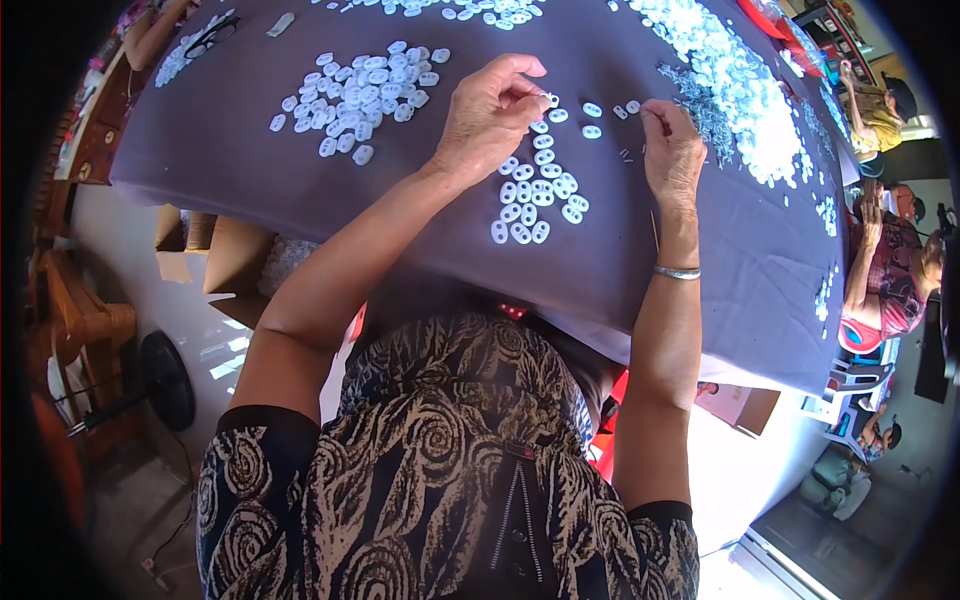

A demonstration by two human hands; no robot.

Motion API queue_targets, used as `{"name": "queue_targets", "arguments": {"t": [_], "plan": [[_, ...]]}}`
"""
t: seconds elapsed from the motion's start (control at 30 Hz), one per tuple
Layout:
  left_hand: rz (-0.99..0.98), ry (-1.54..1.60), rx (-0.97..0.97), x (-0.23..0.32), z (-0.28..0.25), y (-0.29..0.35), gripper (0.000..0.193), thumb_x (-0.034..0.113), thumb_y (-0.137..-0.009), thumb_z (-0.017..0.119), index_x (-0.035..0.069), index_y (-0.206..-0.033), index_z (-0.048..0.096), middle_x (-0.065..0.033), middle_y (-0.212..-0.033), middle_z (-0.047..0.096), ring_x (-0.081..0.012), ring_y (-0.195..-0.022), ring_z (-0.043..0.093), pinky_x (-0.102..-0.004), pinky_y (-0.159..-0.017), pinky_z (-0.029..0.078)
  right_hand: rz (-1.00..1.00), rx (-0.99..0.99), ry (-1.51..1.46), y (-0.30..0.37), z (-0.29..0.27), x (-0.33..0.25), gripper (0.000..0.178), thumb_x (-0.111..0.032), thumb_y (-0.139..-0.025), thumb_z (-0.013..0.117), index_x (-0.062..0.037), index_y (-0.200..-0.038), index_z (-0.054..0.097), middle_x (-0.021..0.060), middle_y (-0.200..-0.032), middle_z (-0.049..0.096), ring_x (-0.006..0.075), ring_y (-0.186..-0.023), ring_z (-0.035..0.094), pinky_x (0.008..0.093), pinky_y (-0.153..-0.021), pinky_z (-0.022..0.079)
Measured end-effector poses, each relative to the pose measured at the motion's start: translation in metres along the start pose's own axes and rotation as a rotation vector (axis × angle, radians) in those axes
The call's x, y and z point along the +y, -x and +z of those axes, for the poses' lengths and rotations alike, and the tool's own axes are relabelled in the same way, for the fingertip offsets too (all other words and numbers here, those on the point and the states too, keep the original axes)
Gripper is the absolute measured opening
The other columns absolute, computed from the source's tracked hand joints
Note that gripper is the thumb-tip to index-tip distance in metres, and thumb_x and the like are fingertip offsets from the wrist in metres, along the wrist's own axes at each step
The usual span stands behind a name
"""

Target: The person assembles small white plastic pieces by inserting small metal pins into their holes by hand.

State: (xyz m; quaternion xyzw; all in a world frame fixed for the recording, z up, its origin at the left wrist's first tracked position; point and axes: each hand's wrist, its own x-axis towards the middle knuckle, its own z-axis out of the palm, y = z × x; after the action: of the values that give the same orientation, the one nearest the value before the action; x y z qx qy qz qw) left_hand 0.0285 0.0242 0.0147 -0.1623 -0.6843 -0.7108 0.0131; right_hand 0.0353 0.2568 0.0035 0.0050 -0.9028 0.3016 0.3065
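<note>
My left hand (484, 118) is raised above the cloth-covered table, thumb and fingertips pinching a small white oval plastic piece (550, 100). Below it lies a loose group of white oval pieces with two dark holes each (542, 190). My right hand (673, 152) is to the right, its fingers closed together; whatever they hold, if anything, is too small to make out. Two oval pieces (592, 131) lie between my hands. Beside my right fingertips are smaller white pieces (626, 109), and tiny thin pins (626, 155) lie just left of that hand.
A heap of white ovals (365, 92) lies at left. Dark small metal parts (708, 118) and a large bright pile of clear-white pieces (760, 125) spread at right. Glasses (210, 35) sit far left. Cardboard boxes (238, 255) and a black fan (165, 380) stand below; other people sit at right.
</note>
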Motion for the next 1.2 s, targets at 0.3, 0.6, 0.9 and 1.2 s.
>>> {"name": "queue_targets", "arguments": {"t": [0.3,0.6,0.9,1.2], "plan": [[0.036,0.008,-0.001,-0.010,0.003,0.000,0.026,0.001,-0.081,0.064,0.003,-0.106,0.056,-0.0059,-0.081,0.063,-0.0069,-0.068,0.056,-0.0216,-0.059,0.047,-0.233,-0.105,0.193,-0.003,0.016,-0.007,0.013,-0.009,-0.081,0.063,-0.0069,-0.094,0.065,0.0065,-0.086,0.061,0.0232,-0.079,0.059,0.0337,-0.072,0.049],[0.039,0.009,-0.022,-0.009,0.004,0.000,0.025,0.003,-0.081,0.065,0.002,-0.104,0.056,-0.0058,-0.080,0.063,-0.0075,-0.068,0.057,-0.0226,-0.060,0.048,-0.044,-0.210,0.126,-0.004,0.013,-0.003,0.015,-0.010,-0.076,0.070,-0.0033,-0.088,0.063,0.0074,-0.079,0.063,0.0158,-0.067,0.062,0.0295,-0.062,0.049],[0.008,0.006,-0.040,-0.009,0.006,0.001,0.026,0.003,-0.081,0.064,0.003,-0.105,0.056,-0.0057,-0.080,0.063,-0.0076,-0.068,0.057,-0.0226,-0.060,0.048,-0.031,-0.324,0.028,0.007,-0.006,-0.019,0.012,-0.006,-0.076,0.069,-0.0006,-0.085,0.063,0.0048,-0.075,0.060,0.0106,-0.063,0.056,0.0261,-0.059,0.046],[0.013,0.042,-0.039,-0.008,0.002,-0.001,0.025,0.002,-0.081,0.064,0.004,-0.105,0.057,-0.0053,-0.082,0.063,-0.0067,-0.067,0.055,-0.0219,-0.057,0.047,0.075,-0.299,-0.149,0.005,-0.002,-0.015,0.010,-0.006,-0.081,0.067,-0.0006,-0.088,0.063,0.0021,-0.074,0.063,0.0066,-0.066,0.056,0.0228,-0.061,0.046]]}}
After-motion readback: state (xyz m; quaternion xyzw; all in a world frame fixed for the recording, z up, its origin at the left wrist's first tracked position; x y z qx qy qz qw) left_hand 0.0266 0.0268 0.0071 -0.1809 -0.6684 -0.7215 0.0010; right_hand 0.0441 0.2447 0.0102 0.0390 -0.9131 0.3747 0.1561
